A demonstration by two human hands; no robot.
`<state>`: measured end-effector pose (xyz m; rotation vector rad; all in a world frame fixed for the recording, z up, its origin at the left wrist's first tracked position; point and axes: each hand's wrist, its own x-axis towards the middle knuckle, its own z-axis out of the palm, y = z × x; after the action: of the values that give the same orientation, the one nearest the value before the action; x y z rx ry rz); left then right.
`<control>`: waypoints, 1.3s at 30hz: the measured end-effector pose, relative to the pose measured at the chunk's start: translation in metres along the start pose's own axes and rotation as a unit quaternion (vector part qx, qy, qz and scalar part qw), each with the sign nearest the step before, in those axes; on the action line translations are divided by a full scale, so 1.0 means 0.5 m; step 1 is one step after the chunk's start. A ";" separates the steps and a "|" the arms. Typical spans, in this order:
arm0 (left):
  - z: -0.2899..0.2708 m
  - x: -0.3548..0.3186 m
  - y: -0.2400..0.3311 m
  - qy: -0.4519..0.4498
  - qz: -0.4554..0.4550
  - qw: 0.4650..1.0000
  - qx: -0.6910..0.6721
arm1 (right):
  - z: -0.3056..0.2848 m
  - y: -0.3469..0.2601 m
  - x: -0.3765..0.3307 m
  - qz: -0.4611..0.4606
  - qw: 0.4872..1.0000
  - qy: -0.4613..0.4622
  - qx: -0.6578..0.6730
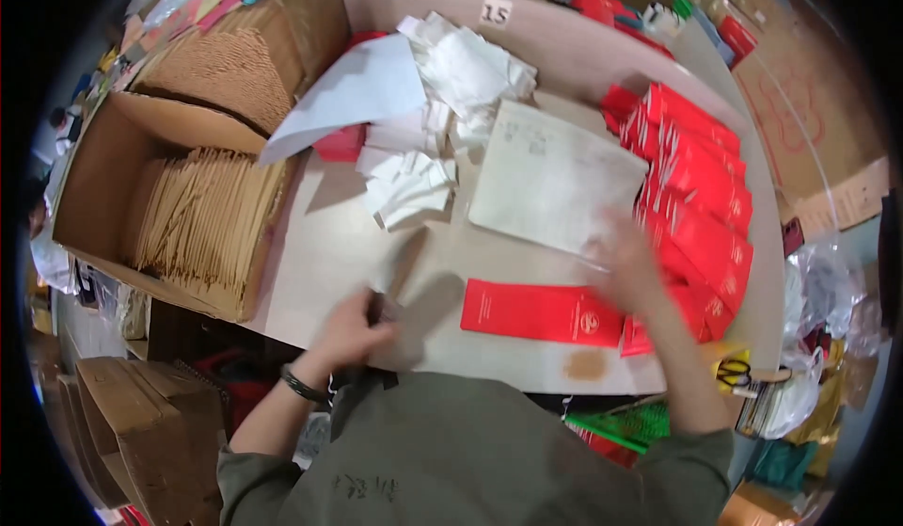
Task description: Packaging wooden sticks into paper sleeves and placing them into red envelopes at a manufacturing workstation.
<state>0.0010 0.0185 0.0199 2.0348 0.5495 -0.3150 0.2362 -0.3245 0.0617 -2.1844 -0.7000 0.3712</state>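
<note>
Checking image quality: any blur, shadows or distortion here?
Head view: the right hand and the narrow object in the left hand look blurred; head view: a soft shadow falls on the table beside the left hand; head view: the table's back partition curves.

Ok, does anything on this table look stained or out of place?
Yes: a brownish patch marks the pale table near its front edge, beside the flat red strip; stain or wear, I can't tell. Also, the white slips lie in a loose, jumbled heap.
</note>
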 end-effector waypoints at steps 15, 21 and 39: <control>0.058 0.013 0.014 0.095 0.193 0.959 0.185 | 0.306 -0.096 -0.045 0.045 0.972 -0.079 -0.214; 0.013 0.044 -0.002 -0.020 0.297 0.927 0.229 | 0.340 -0.125 -0.018 0.006 0.985 -0.104 -0.136; -0.324 -0.001 -0.275 0.393 -0.014 0.888 0.240 | 0.391 -0.184 0.338 -0.214 0.944 0.123 -0.220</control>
<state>-0.0690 0.2178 -0.0025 2.6185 1.0737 0.4400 0.2467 -0.0572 0.0016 -2.3408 -1.1671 -0.3085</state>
